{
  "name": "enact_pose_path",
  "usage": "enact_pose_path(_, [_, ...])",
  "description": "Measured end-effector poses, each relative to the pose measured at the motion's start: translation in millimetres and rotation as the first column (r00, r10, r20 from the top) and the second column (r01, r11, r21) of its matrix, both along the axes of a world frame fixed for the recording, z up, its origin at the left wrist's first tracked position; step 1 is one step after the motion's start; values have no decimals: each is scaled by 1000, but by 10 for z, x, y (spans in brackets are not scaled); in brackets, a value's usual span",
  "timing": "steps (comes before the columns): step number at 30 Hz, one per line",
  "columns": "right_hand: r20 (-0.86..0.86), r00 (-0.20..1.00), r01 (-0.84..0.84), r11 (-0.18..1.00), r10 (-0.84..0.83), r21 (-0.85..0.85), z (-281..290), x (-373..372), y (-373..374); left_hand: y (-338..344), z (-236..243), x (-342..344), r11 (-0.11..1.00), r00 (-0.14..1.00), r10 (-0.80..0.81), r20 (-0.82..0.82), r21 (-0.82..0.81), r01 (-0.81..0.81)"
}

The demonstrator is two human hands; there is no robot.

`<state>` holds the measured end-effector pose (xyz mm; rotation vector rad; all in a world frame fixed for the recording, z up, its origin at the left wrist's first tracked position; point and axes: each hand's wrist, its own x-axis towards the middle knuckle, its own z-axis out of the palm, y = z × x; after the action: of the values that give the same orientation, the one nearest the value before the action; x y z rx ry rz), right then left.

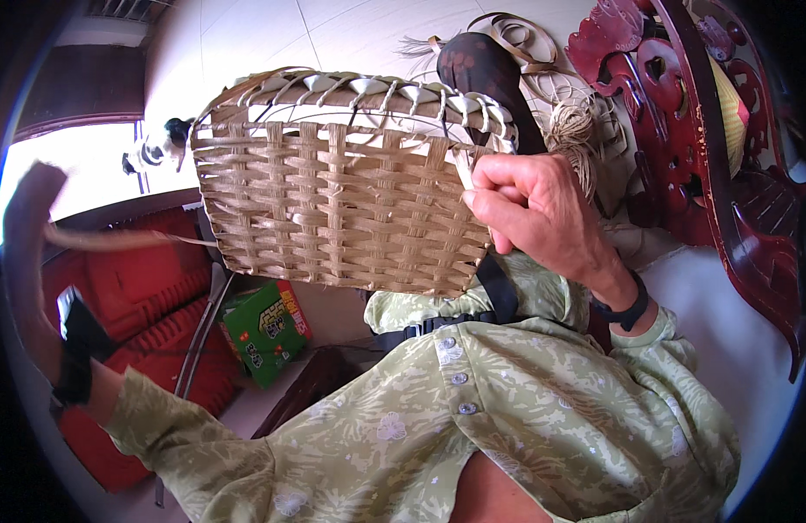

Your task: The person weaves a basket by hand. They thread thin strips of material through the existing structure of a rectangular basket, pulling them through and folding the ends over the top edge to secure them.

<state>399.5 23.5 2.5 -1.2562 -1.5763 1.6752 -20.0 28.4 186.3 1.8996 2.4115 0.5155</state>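
A woven basket (333,209) of flat tan strips hangs tilted in front of me, its rim bound with white and tan lacing. At its upper right corner, my right hand (538,205) is closed, with thumb and fingers pinching the rim and a pale strip end. Far out to the left is my left hand (33,196), blurred and stretched by the lens. A long tan weaving strip (128,240) runs from the basket's left side to that hand, which appears closed on it; its separate fingers do not show clearly.
Coiled strips and a fibre bundle (573,131) lie on the tiled floor at the upper right, beside a carved dark-red wooden chair (682,131). Left are a red folding seat (133,288), a green box (264,331) and a black-and-white animal (163,148).
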Motion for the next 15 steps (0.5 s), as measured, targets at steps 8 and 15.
enact_pose_path(8, [-270,955,70,980,-120,-189,-97,206,-171,1301,-730,448,910,804,-391,-447,-56,411])
enact_pose_path(15, [-272,949,100,971,-159,-219,-198,385,-244,840,-1080,1691,426,427,-829,-362,86,900])
